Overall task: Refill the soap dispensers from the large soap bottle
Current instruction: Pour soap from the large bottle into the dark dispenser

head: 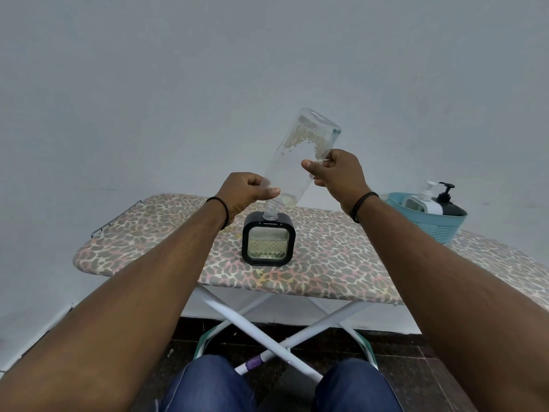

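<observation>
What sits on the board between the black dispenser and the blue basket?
Nothing: in the head view only bare ironing board shows between black dispenser and blue basket.

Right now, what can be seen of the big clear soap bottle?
The large soap bottle is clear plastic, uncapped, and turned nearly upside down, leaning to the right with its base highest. Its ribbed neck sits in the top opening of the black square dispenser on the ironing board. It looks almost empty: only streaks and foamy yellowish residue cling inside. The left hand holds it near the shoulder, the right hand higher on the body.
</observation>
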